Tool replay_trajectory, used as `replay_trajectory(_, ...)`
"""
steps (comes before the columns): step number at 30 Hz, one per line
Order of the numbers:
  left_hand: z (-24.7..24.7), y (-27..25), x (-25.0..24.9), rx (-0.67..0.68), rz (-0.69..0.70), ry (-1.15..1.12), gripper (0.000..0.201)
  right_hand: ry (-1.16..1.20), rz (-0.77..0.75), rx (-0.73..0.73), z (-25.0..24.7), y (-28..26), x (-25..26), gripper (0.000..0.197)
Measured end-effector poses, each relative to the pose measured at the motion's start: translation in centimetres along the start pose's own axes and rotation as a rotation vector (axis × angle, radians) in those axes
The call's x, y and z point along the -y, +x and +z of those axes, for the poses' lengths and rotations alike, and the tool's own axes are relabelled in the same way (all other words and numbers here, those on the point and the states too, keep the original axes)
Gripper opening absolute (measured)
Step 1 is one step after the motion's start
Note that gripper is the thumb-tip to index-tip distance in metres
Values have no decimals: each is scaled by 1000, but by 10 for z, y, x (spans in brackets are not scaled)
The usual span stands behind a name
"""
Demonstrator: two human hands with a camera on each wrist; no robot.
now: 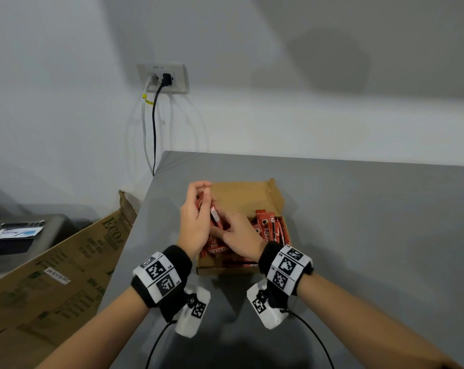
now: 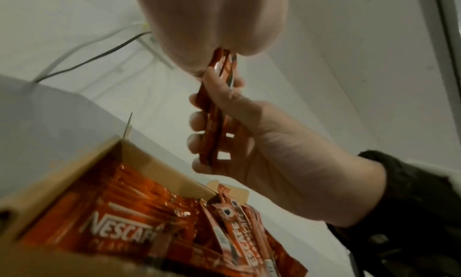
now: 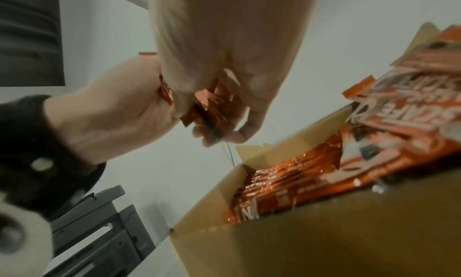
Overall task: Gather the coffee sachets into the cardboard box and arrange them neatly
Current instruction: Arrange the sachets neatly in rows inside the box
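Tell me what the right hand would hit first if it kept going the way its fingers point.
Likely the left hand and the sachets it holds: the right hand already reaches them, above the box. Depth is unclear.

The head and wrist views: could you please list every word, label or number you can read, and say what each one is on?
"NESCAFE": on the red coffee sachets in the small cardboard box.
"ECO": on the big cardboard carton left of the table; its other green print is too blurred to read.
White sticker on that carton: too small to read.
Label above the wall outlet: too small to read.
Tube on the dark machine: blurred.
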State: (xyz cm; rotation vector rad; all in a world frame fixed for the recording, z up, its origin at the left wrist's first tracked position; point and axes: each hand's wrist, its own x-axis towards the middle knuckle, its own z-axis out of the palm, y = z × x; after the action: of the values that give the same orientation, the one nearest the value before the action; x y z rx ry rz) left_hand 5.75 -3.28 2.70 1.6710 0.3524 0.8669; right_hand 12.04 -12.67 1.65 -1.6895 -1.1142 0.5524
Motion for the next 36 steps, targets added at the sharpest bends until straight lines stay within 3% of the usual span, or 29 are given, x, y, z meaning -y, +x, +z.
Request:
replay_trajectory(2, 2, -4, 3, -7, -87, -86, 18, -20, -10, -13, -4, -2, 0, 31)
replay_trajectory(5, 4, -11, 6, 87, -278, -214, 48, 9, 14, -56, -8, -6, -2, 16)
replay_trajectory(6, 4, -13, 6, 133, -303, -210, 49, 7, 13, -54, -9, -6, -2, 13)
replay_trajectory(9, 2, -14, 8, 169, -262, -106, 30, -22, 31, -7, -13, -9, -2, 14)
replay_trajectory(12, -3, -11, 11, 180, -242, -128, 28, -48, 45, -15, -18, -11, 0, 17)
replay_trajectory(16, -4, -6, 8, 98, -292, -232, 26, -198, 28, -136, -23, -13, 0, 20)
replay_trajectory(19, -9, -1, 11, 10, -255, -191, 25, -196, 35, -361, -29, -14, -4, 27)
replay_trajectory(21, -12, 2, 12, 95, -334, -200, 22, -216, 8, -382, -34, -15, -5, 35)
replay_trajectory(24, -14, 4, 5, 283, -537, -325, 26, -239, -55, -247, -37, -17, -4, 46)
replay_trajectory(27, -17, 4, -3, 449, -671, -379, 46, -243, -69, -131, -43, -18, -4, 38)
replay_trajectory(29, -19, 4, -5, 538, -638, -309, 53, -272, -68, -69, -49, -19, -3, 35)
replay_trajectory(31, -21, 5, -3, 586, -550, -216, 39, -301, -63, -65, -54, -19, -5, 44)
replay_trajectory(36, -22, 1, -2, 629, -517, -158, 29, -240, -15, -249, -61, -22, -11, 51)
